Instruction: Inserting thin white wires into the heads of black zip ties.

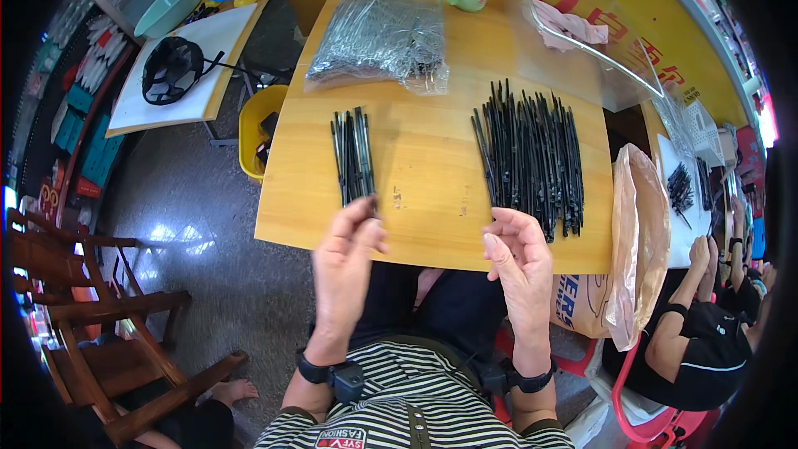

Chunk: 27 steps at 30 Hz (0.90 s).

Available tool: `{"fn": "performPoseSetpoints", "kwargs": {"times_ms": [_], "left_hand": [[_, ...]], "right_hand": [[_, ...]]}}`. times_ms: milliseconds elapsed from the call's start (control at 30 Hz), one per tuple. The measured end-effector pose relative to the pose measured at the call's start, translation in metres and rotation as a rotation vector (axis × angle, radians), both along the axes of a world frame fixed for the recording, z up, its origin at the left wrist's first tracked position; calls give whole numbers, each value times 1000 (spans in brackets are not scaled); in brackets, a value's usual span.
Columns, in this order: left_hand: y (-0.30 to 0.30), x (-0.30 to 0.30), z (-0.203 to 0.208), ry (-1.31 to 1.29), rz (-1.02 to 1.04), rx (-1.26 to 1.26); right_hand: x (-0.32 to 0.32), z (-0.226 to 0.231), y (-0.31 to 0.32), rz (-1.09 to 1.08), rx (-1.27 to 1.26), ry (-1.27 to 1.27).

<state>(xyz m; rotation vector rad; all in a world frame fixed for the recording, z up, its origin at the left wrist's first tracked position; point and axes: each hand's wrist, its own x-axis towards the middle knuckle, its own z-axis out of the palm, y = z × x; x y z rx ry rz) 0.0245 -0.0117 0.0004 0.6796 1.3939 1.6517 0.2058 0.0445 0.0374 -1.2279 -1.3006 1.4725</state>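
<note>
Left hand pinches small rod bundle's near end | right hand open, empty, beside big pile | wooden bench, stone floor

Thin black sticks lie lengthwise in a small bundle on the left and a bigger fanned pile on the right.

Smooth wooden table, black plastic sticks
</note>
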Motion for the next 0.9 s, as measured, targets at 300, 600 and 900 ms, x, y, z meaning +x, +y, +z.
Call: {"fn": "performPoseSetpoints", "kwargs": {"times_ms": [300,600,900], "left_hand": [[8,-51,-30,604,189,-183],[16,-28,-25,690,99,-170],[16,-16,3,890,177,-136]], "right_hand": [[14,-11,17,-140,394,-614],[-6,-22,36,-35,579,-1142],[3,-25,45,-58,383,-847]]}}
